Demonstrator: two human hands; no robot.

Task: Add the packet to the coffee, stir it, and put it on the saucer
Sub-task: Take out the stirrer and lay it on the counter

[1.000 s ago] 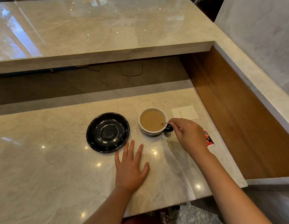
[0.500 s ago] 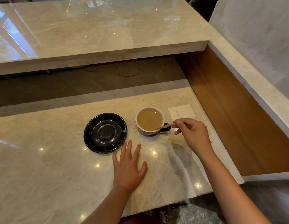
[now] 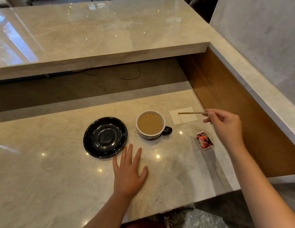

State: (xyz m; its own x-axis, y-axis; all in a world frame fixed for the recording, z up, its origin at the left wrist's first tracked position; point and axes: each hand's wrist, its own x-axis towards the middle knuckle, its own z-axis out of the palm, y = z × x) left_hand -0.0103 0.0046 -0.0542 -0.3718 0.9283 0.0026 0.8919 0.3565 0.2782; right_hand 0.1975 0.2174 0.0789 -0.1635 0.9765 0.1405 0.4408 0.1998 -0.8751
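A white cup (image 3: 150, 137) with a dark handle holds light brown coffee and stands on the marble counter. To its left lies an empty black saucer (image 3: 105, 137). My right hand (image 3: 225, 127) pinches a thin wooden stir stick (image 3: 191, 113) and holds it level above a white napkin (image 3: 187, 119), to the right of the cup. A red and black packet (image 3: 204, 141) lies flat on the counter beneath my right wrist. My left hand (image 3: 128, 173) rests flat on the counter, fingers spread, just in front of the saucer.
The marble counter (image 3: 44, 178) ends at a front edge near me and at a wooden side panel (image 3: 234, 116) on the right. A raised marble shelf (image 3: 94, 38) overhangs the back, with cables in the dark gap under it.
My right hand has lifted the stir stick out of the coffee and carried it right, over the napkin. The packet has come into view. My left hand has stayed put.
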